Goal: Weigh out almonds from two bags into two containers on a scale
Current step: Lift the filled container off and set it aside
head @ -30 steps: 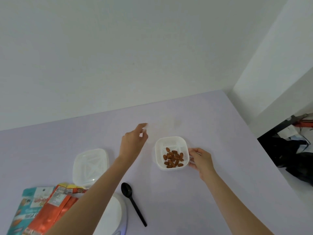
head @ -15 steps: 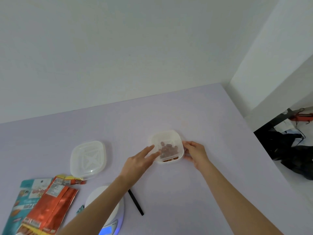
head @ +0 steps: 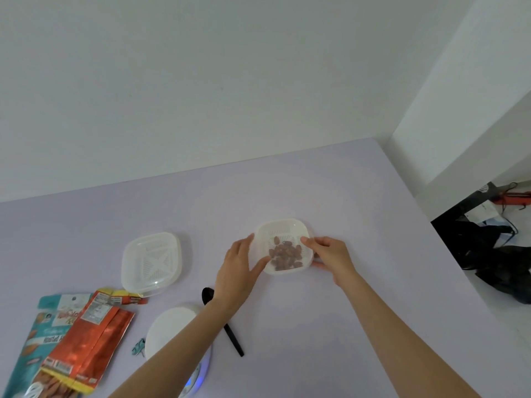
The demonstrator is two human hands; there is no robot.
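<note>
A white square container (head: 283, 232) sits on the lilac table (head: 316, 326), covered by a translucent lid through which the almonds (head: 286, 255) show. My left hand (head: 238, 268) holds its left side, fingers along the edge and thumb over the front corner of the lid. My right hand (head: 330, 254) grips the right edge, fingers on top of the lid and thumb at the side. A second lidded white container (head: 150, 262) stands to the left. The white scale (head: 169, 328) is near me, partly hidden by my left forearm.
An orange almond bag (head: 89, 340) lies on a teal bag (head: 28, 334) at the lower left. A black spoon (head: 232, 337) lies beside the scale, and a small teal clip (head: 138, 347) is left of it. Past the table's right edge are black bags (head: 494, 259).
My left hand brought the translucent lid over from the left and set it on the almond container. Now both hands hold the lidded container at its sides.
</note>
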